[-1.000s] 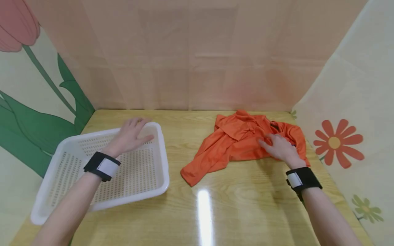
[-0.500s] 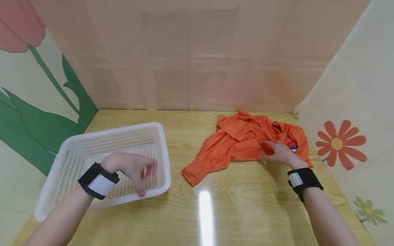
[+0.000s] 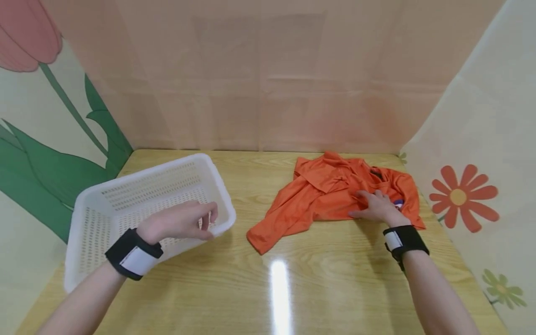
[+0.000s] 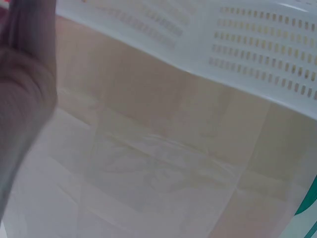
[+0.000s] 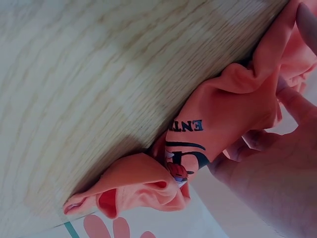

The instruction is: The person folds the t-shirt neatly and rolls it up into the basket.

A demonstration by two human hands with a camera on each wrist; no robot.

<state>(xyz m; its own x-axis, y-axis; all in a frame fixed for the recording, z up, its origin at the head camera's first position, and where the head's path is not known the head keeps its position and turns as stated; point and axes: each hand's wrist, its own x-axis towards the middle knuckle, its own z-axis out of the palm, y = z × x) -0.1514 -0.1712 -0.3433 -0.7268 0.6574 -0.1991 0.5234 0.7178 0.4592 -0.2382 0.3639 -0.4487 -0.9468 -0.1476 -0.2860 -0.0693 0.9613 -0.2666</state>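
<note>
A white plastic basket (image 3: 227, 204) with slotted walls stands on the left of the table, slightly askew. My left hand (image 3: 179, 223) grips its near rim by the right corner, fingers curled over the inside and thumb on the outer side. Only part of that hand (image 4: 25, 89) shows in the left wrist view, below the basket wall (image 4: 198, 44). On the right lies a crumpled orange long-sleeved shirt (image 3: 324, 193), one sleeve stretched toward the front. My right hand (image 3: 378, 207) rests on it, fingers loosely spread. Dark lettering and a printed figure show on the shirt (image 5: 237, 104) in the right wrist view.
The wood-grain table (image 3: 318, 279) ends at a pinkish back curtain (image 3: 259, 83). Flower-printed sheets flank it, the right sheet (image 3: 465, 125) close beside the shirt. A bright light reflection lies on the table's front middle.
My left hand has gone from over the basket's far side to its near rim and taken hold. The basket has turned, its right end shifting away. My right hand has barely moved on the shirt.
</note>
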